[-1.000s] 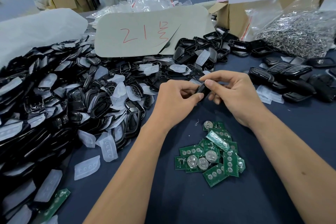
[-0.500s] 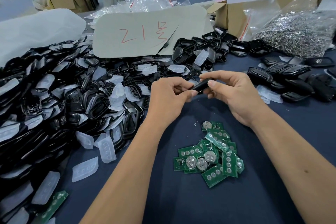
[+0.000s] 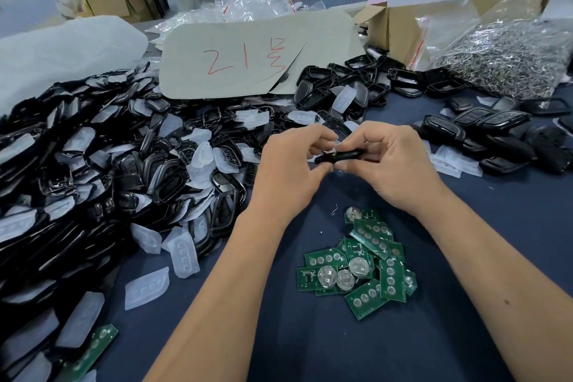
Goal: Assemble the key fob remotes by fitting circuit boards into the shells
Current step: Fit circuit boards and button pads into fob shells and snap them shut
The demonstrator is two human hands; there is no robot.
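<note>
Between shell pile [image 3: 93,170] and boards [image 3: 356,267], both hands [image 3: 288,170] pinch a fob [image 3: 341,156].

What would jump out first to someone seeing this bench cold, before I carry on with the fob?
The huge heap of black shells and clear button pads filling the left of the table, with a card marked in red behind it. At centre, the left hand and right hand grip one black fob above the blue cloth. Just nearer lies a small pile of green circuit boards.
</note>
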